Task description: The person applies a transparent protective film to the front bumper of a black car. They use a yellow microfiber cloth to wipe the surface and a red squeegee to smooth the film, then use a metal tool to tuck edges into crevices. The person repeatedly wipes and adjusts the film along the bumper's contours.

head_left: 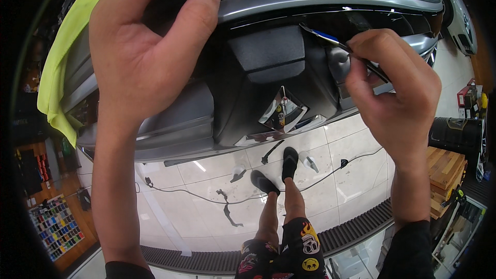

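Observation:
A slim craft knife (375, 70) with a dark handle and a thin, shiny, bluish blade is pinched between the thumb and fingers of my right hand (400, 77). Its tip points up and left, at the edge of a raised dark grey panel (274, 46) on the car bumper (181, 108). To the left, my left hand (142, 57) is over the grey and black bodywork with its thumb stretched out and spread from the palm. The other fingers run out past the upper edge, so whatever they touch is hidden.
A bright yellow-green cloth (59, 88) drapes over the car's left side. A cable (196, 194) and dark scraps (225, 209) lie on the tiled floor near my feet. Stacked wooden boxes (447, 170) stand at the right; another car (460, 15) is at the upper right.

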`<state>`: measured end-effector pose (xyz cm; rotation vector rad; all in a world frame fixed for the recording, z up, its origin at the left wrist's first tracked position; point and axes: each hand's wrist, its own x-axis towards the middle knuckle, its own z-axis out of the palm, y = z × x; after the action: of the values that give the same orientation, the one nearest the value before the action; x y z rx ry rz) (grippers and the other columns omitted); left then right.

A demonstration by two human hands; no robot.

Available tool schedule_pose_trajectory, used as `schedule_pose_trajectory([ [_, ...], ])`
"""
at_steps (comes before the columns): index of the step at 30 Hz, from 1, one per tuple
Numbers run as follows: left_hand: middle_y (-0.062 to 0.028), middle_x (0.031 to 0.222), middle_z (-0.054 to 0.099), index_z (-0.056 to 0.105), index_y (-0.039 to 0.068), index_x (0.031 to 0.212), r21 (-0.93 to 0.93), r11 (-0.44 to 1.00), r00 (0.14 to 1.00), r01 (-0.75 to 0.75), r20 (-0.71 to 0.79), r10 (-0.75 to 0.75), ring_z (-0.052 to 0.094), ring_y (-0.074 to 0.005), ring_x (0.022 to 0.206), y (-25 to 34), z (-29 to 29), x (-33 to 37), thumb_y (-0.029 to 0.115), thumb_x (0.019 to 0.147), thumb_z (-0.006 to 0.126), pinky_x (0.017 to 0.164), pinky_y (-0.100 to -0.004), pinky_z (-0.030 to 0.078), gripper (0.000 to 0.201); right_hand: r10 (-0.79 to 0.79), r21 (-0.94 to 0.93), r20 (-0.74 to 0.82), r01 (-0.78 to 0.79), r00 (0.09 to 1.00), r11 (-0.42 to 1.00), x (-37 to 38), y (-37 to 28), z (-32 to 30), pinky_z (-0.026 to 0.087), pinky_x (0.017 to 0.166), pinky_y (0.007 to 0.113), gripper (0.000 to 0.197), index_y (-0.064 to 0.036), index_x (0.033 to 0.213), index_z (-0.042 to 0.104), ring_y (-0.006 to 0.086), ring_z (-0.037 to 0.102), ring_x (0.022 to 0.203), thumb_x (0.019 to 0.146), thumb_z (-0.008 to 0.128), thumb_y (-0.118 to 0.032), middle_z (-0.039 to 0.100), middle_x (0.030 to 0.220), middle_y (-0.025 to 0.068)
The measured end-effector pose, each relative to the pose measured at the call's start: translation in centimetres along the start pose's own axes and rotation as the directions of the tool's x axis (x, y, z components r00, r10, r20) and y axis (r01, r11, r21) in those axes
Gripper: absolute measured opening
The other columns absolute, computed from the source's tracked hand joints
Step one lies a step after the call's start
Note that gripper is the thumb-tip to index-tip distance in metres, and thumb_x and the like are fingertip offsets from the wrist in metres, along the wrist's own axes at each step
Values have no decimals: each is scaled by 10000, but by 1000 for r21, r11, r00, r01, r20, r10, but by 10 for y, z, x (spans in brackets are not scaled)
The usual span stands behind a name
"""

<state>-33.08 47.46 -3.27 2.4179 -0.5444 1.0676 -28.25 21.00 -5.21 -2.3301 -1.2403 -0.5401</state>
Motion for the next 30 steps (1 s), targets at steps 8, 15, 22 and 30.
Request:
schedule_pose_trajectory([
  [8, -142, 1089, 679, 684, -54, 1209, -101, 992, 997, 74, 6, -74, 629, -173, 923, -31, 5, -2, 15, 815, 614, 845, -286, 480, 407, -126, -104, 73, 133, 989, 986, 15, 6, -20, 551, 641, 256, 230, 9, 1031, 723, 180, 725, 779, 825, 744, 106, 757, 963, 80],
  [15, -133, 1075, 681, 683, -52, 1212, -19, 1000, 999, 17, 35, -16, 626, -169, 906, -3, -7, 3, 22, 814, 619, 824, -290, 474, 410, -162, -58, 71, 166, 984, 984, 21, 12, -23, 547, 654, 262, 217, 21, 1055, 728, 186, 718, 775, 854, 733, 106, 753, 964, 98],
  [22, -141, 1069, 683, 683, -52, 1208, -16, 999, 999, -27, 38, 28, 630, -173, 907, -8, -7, 3, 28, 814, 618, 825, -296, 478, 407, -199, -51, 85, 204, 976, 978, 21, 17, -24, 560, 669, 278, 207, 42, 1058, 713, 198, 719, 789, 866, 712, 119, 737, 960, 113],
  [30, -155, 1072, 689, 688, -67, 1188, -152, 978, 990, -141, 10, 144, 640, -196, 928, -41, 2, -1, 40, 825, 629, 851, -310, 484, 383, -189, -58, 96, 195, 977, 979, 21, 19, -25, 569, 697, 270, 191, 48, 1027, 697, 203, 720, 787, 849, 718, 116, 728, 941, 115],
])
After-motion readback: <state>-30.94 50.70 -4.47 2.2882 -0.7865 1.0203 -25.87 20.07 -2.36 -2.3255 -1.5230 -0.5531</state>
